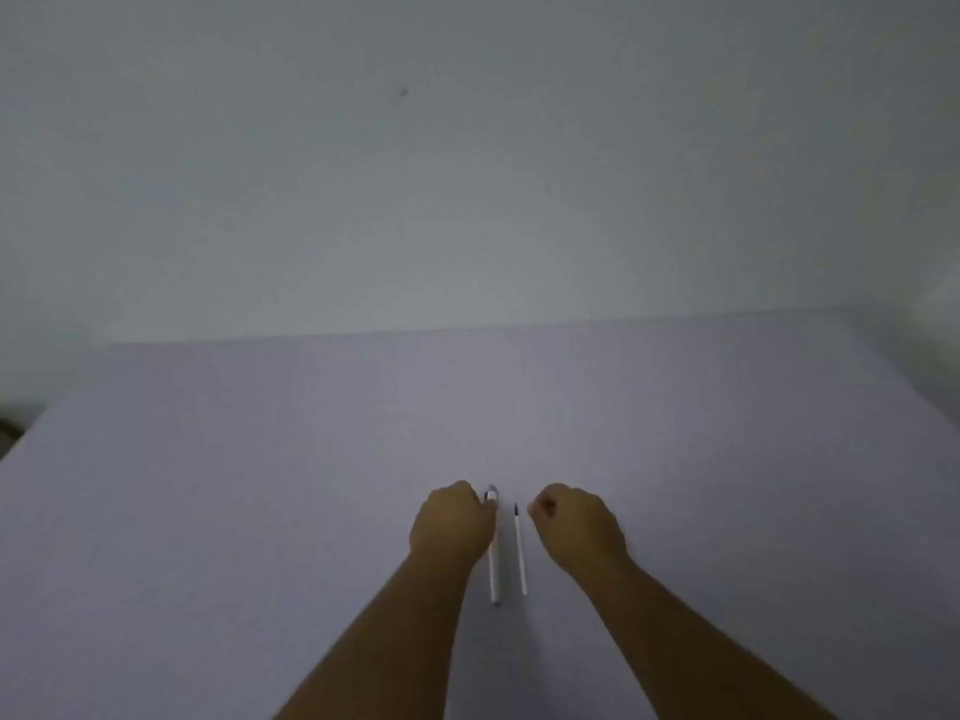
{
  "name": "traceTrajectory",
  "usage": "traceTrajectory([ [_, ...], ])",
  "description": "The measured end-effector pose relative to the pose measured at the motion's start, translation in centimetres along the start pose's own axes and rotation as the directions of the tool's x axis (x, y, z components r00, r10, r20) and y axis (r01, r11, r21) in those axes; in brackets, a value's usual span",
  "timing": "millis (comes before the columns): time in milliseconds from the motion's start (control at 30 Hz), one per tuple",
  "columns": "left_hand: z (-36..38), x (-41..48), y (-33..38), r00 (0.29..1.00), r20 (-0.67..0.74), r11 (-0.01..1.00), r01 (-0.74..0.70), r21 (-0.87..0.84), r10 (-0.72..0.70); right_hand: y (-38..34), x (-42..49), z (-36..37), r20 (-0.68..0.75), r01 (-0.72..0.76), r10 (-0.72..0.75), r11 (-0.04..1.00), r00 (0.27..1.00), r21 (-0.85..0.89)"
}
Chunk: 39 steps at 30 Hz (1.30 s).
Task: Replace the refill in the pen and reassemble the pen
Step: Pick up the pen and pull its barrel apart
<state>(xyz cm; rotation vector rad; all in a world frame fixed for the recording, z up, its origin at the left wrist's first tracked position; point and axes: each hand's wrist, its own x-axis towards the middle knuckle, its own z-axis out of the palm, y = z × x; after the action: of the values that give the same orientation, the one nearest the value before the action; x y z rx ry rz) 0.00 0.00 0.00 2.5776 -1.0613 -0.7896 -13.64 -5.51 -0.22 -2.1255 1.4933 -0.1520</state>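
My left hand (451, 522) curled, fingers at far capped end of white pen (493, 556), touching it; can't tell if gripping; pen lies on pale lilac table (260, 485), pointing near to far; thin white refill (520, 550) just right of pen, parallel, apart, dark tip at far end; my right hand (574, 527) loosely closed, just right of refill, empty; grey wall (467, 148) beyond table.

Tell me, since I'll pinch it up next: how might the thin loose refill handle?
The refill is a thin, round stick lying flat on the table, so it probably rolls if nudged. So slim, it is likely light and may flex.
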Motion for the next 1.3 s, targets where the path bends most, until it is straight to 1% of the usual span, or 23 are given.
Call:
traceTrajectory([
  [33,0.6,0.0,-0.1,0.999,0.043,0.999,0.028,-0.031,-0.026,0.3,0.2,0.4,0.004,-0.012,0.012,1.000,1.000,-0.009],
  [67,1.2,0.0,-0.1,0.997,0.053,0.997,0.053,-0.054,-0.051,0.5,0.3,0.6,-0.010,-0.015,0.015,1.000,1.000,-0.004],
  [167,3.0,-0.1,-0.4,0.990,0.096,0.989,0.109,-0.098,-0.100,0.9,0.3,1.3,0.010,-0.022,0.022,1.000,1.000,0.015],
  [300,3.7,0.0,-0.5,0.988,0.090,0.985,0.135,-0.108,-0.125,1.3,0.4,1.7,0.029,-0.013,0.011,0.998,1.000,0.055],
  [367,3.6,0.0,-0.5,0.989,0.091,0.986,0.125,-0.108,-0.115,1.2,0.5,1.5,0.038,-0.018,0.014,0.995,0.999,0.099],
  [400,3.4,-0.2,-0.5,0.990,0.087,0.986,0.117,-0.121,-0.107,1.0,0.5,1.4,0.043,-0.024,0.018,0.992,0.999,0.126],
  [467,2.8,-0.5,-0.5,0.995,0.064,0.975,0.092,-0.202,-0.081,0.5,0.7,1.1,0.072,-0.054,0.040,0.976,0.997,0.210],
  [533,2.3,-0.9,-0.6,1.000,0.010,0.956,0.023,-0.293,-0.021,-0.5,0.8,0.8,0.111,-0.114,0.084,0.947,0.990,0.301],
  [600,1.8,-1.6,-0.7,0.997,-0.035,0.936,-0.075,-0.344,0.067,-1.6,0.9,0.4,0.166,-0.204,0.146,0.880,0.975,0.428],
  [667,1.2,-2.3,-0.5,0.990,-0.034,0.918,-0.141,-0.370,0.138,-2.6,1.0,0.0,0.207,-0.289,0.207,0.785,0.956,0.548],
  [733,0.4,-2.7,-0.3,0.986,0.035,0.908,-0.133,-0.397,0.160,-3.2,1.2,0.0,0.212,-0.308,0.224,0.754,0.951,0.581],
  [800,-0.5,-2.9,-0.3,0.974,0.148,0.904,-0.094,-0.417,0.170,-3.5,1.2,-0.1,0.181,-0.307,0.248,0.734,0.952,0.606],
  [833,-0.9,-2.9,-0.4,0.963,0.205,0.911,-0.079,-0.406,0.175,-3.4,1.5,-0.3,0.163,-0.313,0.274,0.703,0.948,0.638],
  [900,-1.5,-3.0,-0.8,0.952,0.257,0.917,-0.051,-0.395,0.163,-2.7,2.2,-1.0,0.150,-0.333,0.320,0.657,0.936,0.676],
  [933,-1.7,-3.1,-1.2,0.957,0.251,0.907,-0.029,-0.420,0.146,-2.1,2.5,-1.3,0.154,-0.333,0.310,0.688,0.938,0.645],
  [967,-1.8,-3.1,-1.5,0.964,0.237,0.892,-0.003,-0.452,0.123,-1.5,2.8,-1.4,0.168,-0.321,0.275,0.768,0.947,0.554],
  [1000,-2.0,-3.1,-1.8,0.969,0.227,0.880,0.021,-0.474,0.099,-0.9,2.8,-1.4,0.194,-0.301,0.239,0.853,0.952,0.427],
  [1033,-2.0,-3.1,-2.1,0.972,0.221,0.874,0.036,-0.485,0.082,-0.6,2.6,-1.1,0.215,-0.275,0.217,0.916,0.952,0.294],
  [1067,-2.0,-3.0,-2.3,0.973,0.222,0.872,0.047,-0.487,0.072,-0.3,2.3,-0.7,0.224,-0.251,0.206,0.947,0.953,0.201],
  [1133,-1.9,-2.8,-2.5,0.973,0.225,0.867,0.059,-0.495,0.062,0.2,1.6,0.6,0.217,-0.254,0.219,0.956,0.951,0.150],
  [1300,-1.6,-2.7,-2.5,0.975,0.215,0.854,0.070,-0.515,0.050,0.0,1.1,1.7,0.186,-0.270,0.244,0.954,0.952,0.131],
])
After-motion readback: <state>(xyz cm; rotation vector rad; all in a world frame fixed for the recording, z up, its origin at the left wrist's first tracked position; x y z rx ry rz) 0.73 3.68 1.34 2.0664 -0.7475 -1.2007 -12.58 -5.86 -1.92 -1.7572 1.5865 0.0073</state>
